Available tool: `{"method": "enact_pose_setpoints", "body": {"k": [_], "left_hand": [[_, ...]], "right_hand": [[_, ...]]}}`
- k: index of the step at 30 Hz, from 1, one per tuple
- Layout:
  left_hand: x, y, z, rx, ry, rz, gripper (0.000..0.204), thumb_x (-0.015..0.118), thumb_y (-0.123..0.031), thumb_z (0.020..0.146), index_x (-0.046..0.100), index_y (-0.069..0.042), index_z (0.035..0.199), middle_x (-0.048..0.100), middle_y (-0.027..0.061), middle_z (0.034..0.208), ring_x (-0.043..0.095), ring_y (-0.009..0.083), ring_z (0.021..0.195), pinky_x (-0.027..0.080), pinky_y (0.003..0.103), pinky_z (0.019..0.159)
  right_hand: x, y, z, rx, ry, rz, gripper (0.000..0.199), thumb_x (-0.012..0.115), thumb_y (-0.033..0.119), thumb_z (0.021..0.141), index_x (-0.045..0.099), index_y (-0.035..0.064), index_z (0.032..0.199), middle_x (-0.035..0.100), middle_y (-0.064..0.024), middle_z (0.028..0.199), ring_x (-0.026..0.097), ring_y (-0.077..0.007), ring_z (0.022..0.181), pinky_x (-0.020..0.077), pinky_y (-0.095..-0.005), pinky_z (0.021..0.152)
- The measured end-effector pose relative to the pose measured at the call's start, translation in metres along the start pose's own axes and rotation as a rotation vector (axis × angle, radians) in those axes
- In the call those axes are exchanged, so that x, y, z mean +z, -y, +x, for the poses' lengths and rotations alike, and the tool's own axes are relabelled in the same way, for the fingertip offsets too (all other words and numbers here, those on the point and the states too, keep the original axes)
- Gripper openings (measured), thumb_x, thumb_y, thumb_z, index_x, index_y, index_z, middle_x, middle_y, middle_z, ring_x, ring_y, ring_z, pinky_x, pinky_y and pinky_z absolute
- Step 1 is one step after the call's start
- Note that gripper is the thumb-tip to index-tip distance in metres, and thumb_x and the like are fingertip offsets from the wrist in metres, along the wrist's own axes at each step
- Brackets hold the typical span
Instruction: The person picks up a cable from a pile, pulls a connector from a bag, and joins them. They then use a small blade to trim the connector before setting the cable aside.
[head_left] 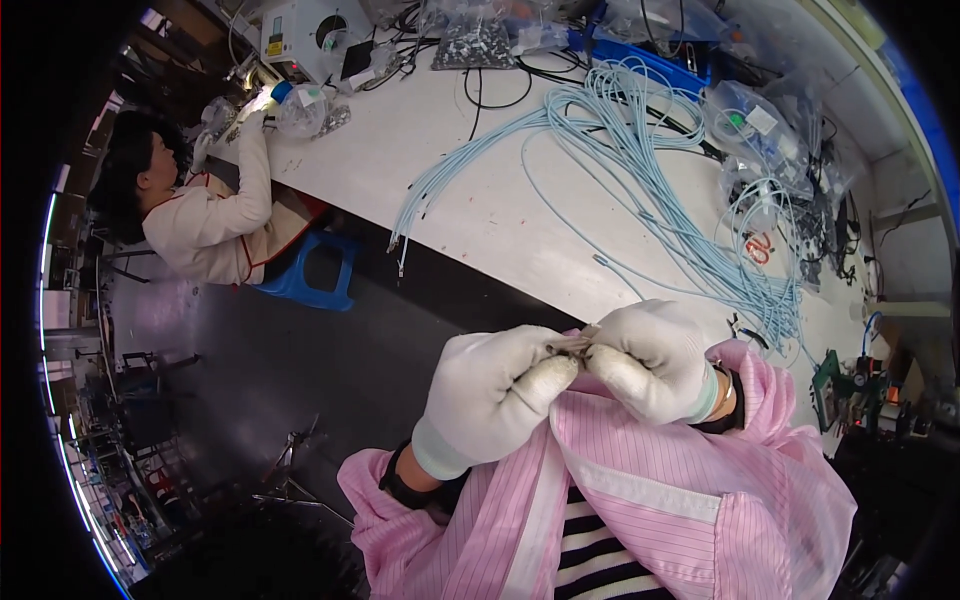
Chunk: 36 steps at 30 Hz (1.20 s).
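My left hand (497,392) and my right hand (650,360) wear white knitted gloves and meet in front of my chest, at the near edge of the table. The thumbs and forefingers of both pinch a small greyish piece (572,346) between them. It is too small and too covered to name. Beyond the hands, a long bundle of light blue cables (640,190) lies looped over the white table (480,195). One loose cable of the bundle runs down toward my right hand and passes behind it.
Small pliers (748,332) lie right of my right hand. Clear plastic bags (757,130) and a blue bin (655,65) crowd the far right. A co-worker (205,215) sits on a blue stool (318,270) at the left, handling parts beside a white machine (305,35). A green device (826,390) stands at right.
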<state>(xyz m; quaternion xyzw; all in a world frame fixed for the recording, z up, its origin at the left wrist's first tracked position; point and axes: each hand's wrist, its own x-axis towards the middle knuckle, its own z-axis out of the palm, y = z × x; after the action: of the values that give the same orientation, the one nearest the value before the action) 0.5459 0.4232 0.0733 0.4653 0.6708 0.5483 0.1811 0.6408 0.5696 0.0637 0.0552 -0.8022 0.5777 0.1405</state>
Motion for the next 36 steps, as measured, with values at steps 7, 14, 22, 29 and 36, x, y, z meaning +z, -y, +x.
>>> {"method": "enact_pose_setpoints", "body": {"k": [7,14,22,29,36], "left_hand": [[-0.0004,-0.0041,0.0011,-0.109,0.001,-0.013,0.013,0.053,-0.006,0.075,0.059,0.006,0.076,0.057,0.0088,0.059,0.054,0.0125,0.049,0.041,0.023,0.046],[-0.0035,-0.0034,0.0002,-0.024,0.021,0.070,0.010,0.057,-0.008,0.077,0.057,0.001,0.075,0.054,0.0102,0.055,0.056,0.0201,0.047,0.042,0.027,0.044],[-0.0041,-0.0056,-0.0014,-0.042,0.035,0.093,0.012,0.058,-0.008,0.071,0.057,0.004,0.071,0.056,0.0111,0.057,0.055,0.0168,0.047,0.041,0.025,0.045],[-0.0041,-0.0009,0.0002,0.083,0.004,0.098,0.007,0.056,-0.006,0.074,0.057,0.002,0.072,0.053,0.0106,0.054,0.055,0.0210,0.045,0.041,0.028,0.042],[0.0004,0.0018,-0.0015,0.071,-0.012,0.059,0.008,0.056,-0.004,0.071,0.056,0.002,0.068,0.054,0.0115,0.054,0.055,0.0213,0.045,0.041,0.028,0.043]], "right_hand": [[0.0070,-0.0031,-0.0007,-0.180,-0.188,-0.184,0.003,0.054,0.000,0.070,0.053,-0.0004,0.066,0.051,-0.0091,0.052,0.049,-0.0213,0.040,0.0376,-0.0291,0.040],[0.0059,-0.0005,0.0001,-0.215,-0.162,-0.264,0.002,0.054,-0.002,0.067,0.054,-0.0004,0.068,0.051,-0.0088,0.051,0.049,-0.0210,0.041,0.0376,-0.0294,0.040],[0.0070,-0.0013,-0.0004,-0.208,-0.187,-0.265,0.001,0.054,-0.001,0.067,0.054,-0.0001,0.067,0.050,-0.0088,0.051,0.049,-0.0216,0.041,0.0375,-0.0297,0.040],[0.0074,0.0009,0.0004,-0.177,-0.169,-0.248,0.002,0.054,-0.001,0.068,0.054,0.0007,0.066,0.050,-0.0086,0.050,0.049,-0.0209,0.040,0.0378,-0.0288,0.039],[0.0091,0.0010,-0.0032,-0.121,-0.154,-0.183,0.006,0.054,0.001,0.071,0.053,0.0009,0.065,0.049,-0.0081,0.048,0.049,-0.0204,0.038,0.0373,-0.0281,0.038]]}}
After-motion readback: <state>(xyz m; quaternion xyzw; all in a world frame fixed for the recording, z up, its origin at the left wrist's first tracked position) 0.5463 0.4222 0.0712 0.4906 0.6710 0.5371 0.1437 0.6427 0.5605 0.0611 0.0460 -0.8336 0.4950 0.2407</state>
